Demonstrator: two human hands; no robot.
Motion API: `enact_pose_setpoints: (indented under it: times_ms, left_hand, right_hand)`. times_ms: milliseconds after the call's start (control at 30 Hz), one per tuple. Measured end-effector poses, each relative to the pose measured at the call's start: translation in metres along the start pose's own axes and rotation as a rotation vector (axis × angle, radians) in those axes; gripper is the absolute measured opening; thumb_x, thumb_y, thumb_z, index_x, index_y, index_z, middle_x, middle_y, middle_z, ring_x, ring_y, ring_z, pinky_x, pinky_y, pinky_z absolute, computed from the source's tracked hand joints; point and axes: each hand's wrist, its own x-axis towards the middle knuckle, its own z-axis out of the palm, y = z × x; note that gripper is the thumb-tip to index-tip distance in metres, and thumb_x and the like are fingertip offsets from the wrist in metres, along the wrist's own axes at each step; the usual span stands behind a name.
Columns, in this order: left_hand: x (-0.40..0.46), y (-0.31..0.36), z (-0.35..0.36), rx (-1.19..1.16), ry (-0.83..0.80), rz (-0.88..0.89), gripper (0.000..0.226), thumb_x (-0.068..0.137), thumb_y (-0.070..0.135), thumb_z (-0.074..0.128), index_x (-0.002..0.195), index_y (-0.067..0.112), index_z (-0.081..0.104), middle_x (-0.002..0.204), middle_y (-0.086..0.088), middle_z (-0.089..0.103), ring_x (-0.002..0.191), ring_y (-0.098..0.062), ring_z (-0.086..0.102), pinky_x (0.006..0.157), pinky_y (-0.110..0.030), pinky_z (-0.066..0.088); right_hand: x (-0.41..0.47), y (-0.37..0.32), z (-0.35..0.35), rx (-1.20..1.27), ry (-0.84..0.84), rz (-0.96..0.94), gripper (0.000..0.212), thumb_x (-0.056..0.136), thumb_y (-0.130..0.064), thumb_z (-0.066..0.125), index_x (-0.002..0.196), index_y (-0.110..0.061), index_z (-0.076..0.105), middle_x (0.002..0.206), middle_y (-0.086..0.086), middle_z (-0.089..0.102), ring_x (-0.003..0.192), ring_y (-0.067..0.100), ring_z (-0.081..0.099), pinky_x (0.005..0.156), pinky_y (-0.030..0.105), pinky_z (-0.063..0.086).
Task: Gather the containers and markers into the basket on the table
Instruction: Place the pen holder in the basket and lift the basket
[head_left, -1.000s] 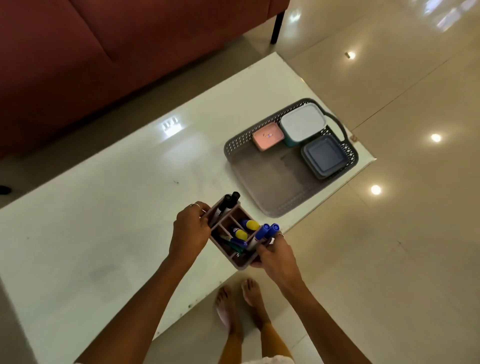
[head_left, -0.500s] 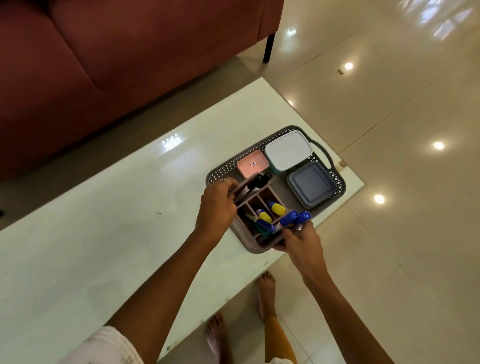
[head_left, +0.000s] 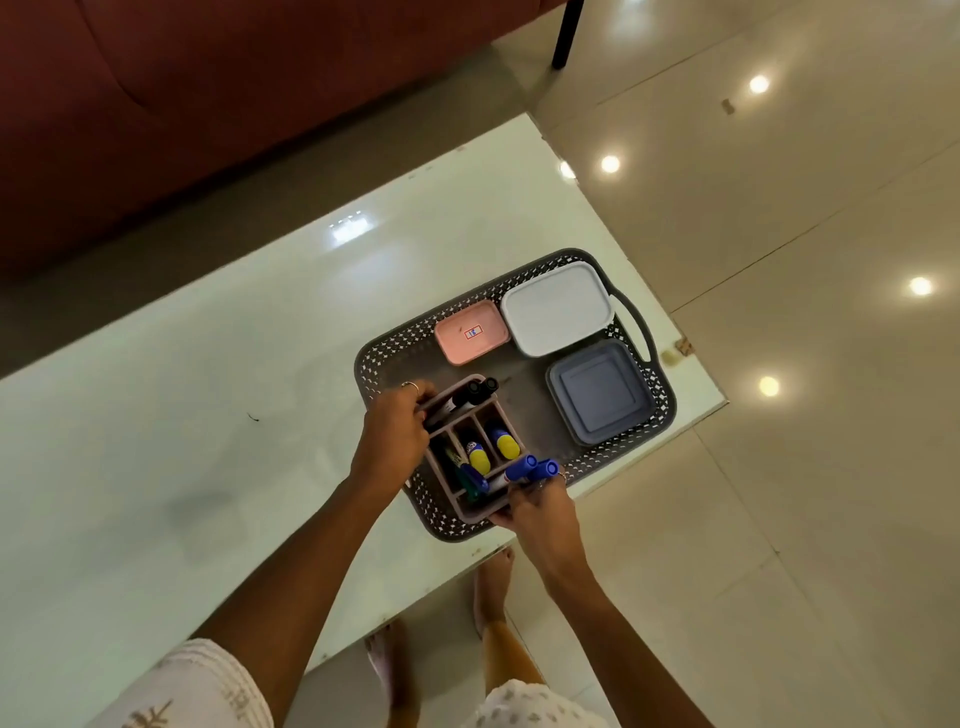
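Observation:
A grey perforated basket (head_left: 631, 317) sits at the right end of the white table (head_left: 208, 395). Inside it lie a pink container (head_left: 470, 332), a white-lidded container (head_left: 558, 307) and a blue-grey square container (head_left: 600, 391). A mauve divided marker holder (head_left: 475, 506), filled with blue, black and yellow-capped markers (head_left: 500, 441), is in the basket's near-left part. My left hand (head_left: 392, 434) grips its far-left side, and my right hand (head_left: 540, 512) grips its near-right corner. Whether the holder rests on the basket floor cannot be seen.
A dark red sofa (head_left: 208, 104) stands beyond the table, one black leg (head_left: 566, 34) on the glossy tiled floor. The basket sits close to the table's right corner and front edge. My bare feet (head_left: 491, 587) stand below that front edge.
Both hands carried the marker holder from over the table's front edge rightward and away from me, into the basket's near-left part. The containers stayed put.

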Motion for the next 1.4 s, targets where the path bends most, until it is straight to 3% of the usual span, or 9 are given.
enact_pose_setpoints:
  times_ms: [133,367,467,533,700,800,900,1133,1400]
  left_hand:
    - [0.006,0.001,0.007,-0.016,-0.003,-0.009,0.033,0.089,-0.006,0.050,0.116,0.005,0.063,0.113,-0.012,0.067,0.100,-0.019,0.063,0.084,-0.019,0.044]
    - [0.014,-0.004,0.011,-0.029,0.009,0.022,0.033,0.090,-0.003,0.050,0.118,0.007,0.064,0.117,-0.011,0.067,0.109,-0.024,0.063,0.093,-0.025,0.045]
    - [0.010,-0.010,0.007,-0.022,0.074,0.070,0.030,0.092,0.006,0.052,0.121,0.010,0.061,0.126,-0.009,0.061,0.116,-0.023,0.058,0.093,-0.022,0.042]
    - [0.004,-0.013,0.003,-0.029,0.190,0.082,0.034,0.093,0.012,0.053,0.127,0.012,0.056,0.134,-0.008,0.053,0.124,-0.022,0.051,0.094,-0.020,0.038]
    - [-0.025,-0.021,0.003,-0.239,0.352,-0.164,0.062,0.090,0.011,0.059,0.145,0.016,0.031,0.148,-0.011,0.036,0.135,-0.026,0.039,0.105,-0.031,0.038]
    - [-0.033,-0.029,0.009,-0.348,0.260,-0.418,0.074,0.087,0.018,0.064,0.147,0.017,0.021,0.152,-0.013,0.031,0.134,-0.034,0.041,0.107,-0.047,0.041]
    - [-0.035,-0.027,0.014,-0.373,0.112,-0.507,0.071,0.087,0.017,0.065,0.145,0.011,0.026,0.145,-0.016,0.042,0.128,-0.037,0.047,0.103,-0.046,0.043]
    - [-0.028,-0.033,0.023,-0.538,0.013,-0.605,0.057,0.088,0.014,0.060,0.138,0.021,0.034,0.128,-0.016,0.056,0.114,-0.036,0.057,0.090,-0.054,0.053]
    - [-0.032,-0.047,0.026,-0.557,0.037,-0.589,0.051,0.094,0.021,0.053,0.141,0.023,0.033,0.134,-0.014,0.052,0.117,-0.034,0.055,0.091,-0.051,0.053]
  right_hand:
    - [0.007,0.002,-0.003,-0.038,0.008,0.012,0.022,0.096,-0.001,0.042,0.098,-0.022,0.048,0.110,0.009,0.063,0.094,0.022,0.067,0.084,0.041,0.057]
    - [0.009,-0.001,-0.015,-0.148,-0.068,0.064,0.018,0.092,-0.003,0.050,0.099,-0.018,0.056,0.104,0.008,0.068,0.087,0.016,0.067,0.083,0.035,0.058]
    - [0.002,-0.016,-0.035,-0.312,-0.056,0.088,0.050,0.091,-0.006,0.055,0.138,-0.010,0.037,0.097,0.004,0.066,0.072,0.007,0.064,0.055,0.010,0.052]
    - [-0.005,-0.031,-0.054,-0.358,0.097,-0.039,0.061,0.092,-0.008,0.054,0.145,-0.014,0.024,0.088,-0.001,0.061,0.069,0.008,0.062,0.050,0.013,0.047]
    - [0.013,-0.078,-0.093,-0.412,0.398,-0.351,0.041,0.093,-0.006,0.050,0.133,-0.011,0.041,0.101,0.008,0.061,0.073,0.009,0.057,0.061,0.020,0.048]
    - [0.049,-0.091,-0.106,-0.473,0.472,-0.431,0.046,0.091,-0.005,0.050,0.136,-0.009,0.039,0.131,0.015,0.049,0.109,0.026,0.056,0.093,0.043,0.050]
    - [0.080,-0.096,-0.109,-0.604,0.418,-0.417,0.055,0.091,-0.006,0.050,0.143,-0.007,0.029,0.145,0.017,0.035,0.130,0.034,0.040,0.109,0.046,0.037]
    - [0.107,-0.103,-0.110,-0.746,0.332,-0.248,0.046,0.092,-0.002,0.042,0.138,-0.003,0.034,0.126,0.028,0.053,0.114,0.041,0.053,0.092,0.041,0.044]
    - [0.113,-0.110,-0.112,-0.813,0.367,-0.324,0.033,0.084,0.005,0.042,0.112,-0.002,0.058,0.116,0.025,0.060,0.099,0.040,0.059,0.082,0.040,0.048]
